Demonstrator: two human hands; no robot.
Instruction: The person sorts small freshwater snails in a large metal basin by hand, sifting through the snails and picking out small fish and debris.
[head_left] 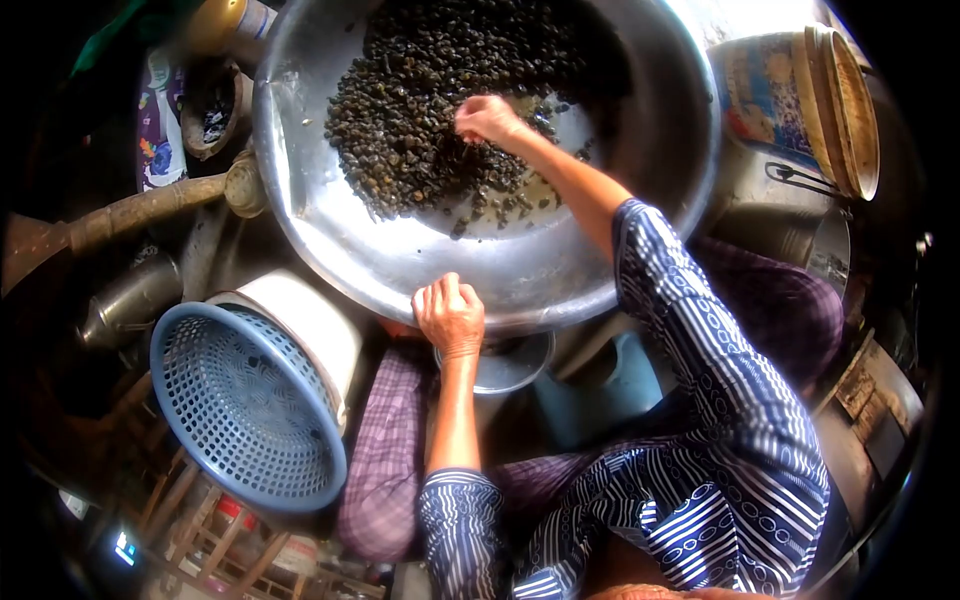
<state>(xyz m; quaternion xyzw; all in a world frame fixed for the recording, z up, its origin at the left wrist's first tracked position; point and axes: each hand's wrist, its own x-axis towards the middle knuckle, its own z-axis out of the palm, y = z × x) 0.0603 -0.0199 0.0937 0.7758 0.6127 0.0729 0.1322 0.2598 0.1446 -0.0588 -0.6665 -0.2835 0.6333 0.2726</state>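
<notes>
A wide metal basin (330, 240) holds a large heap of small dark snails (400, 130), with a little murky water showing on its floor. My right hand (488, 120) is over the heap with its fingers curled in, slightly blurred; what lies in them, if anything, is hidden. Some snails are scattered just below that hand. At the basin's near edge, my left hand (448, 312) is closed over the rim, its knuckles up and its fingertips hidden.
To the left, a blue perforated basket (250, 410) leans in a white bucket (320, 325). A clear bowl (505, 365) and a blue plastic stool (600, 390) are below the basin. A paint bucket (765, 100) and metal tongs (800, 178) are at right.
</notes>
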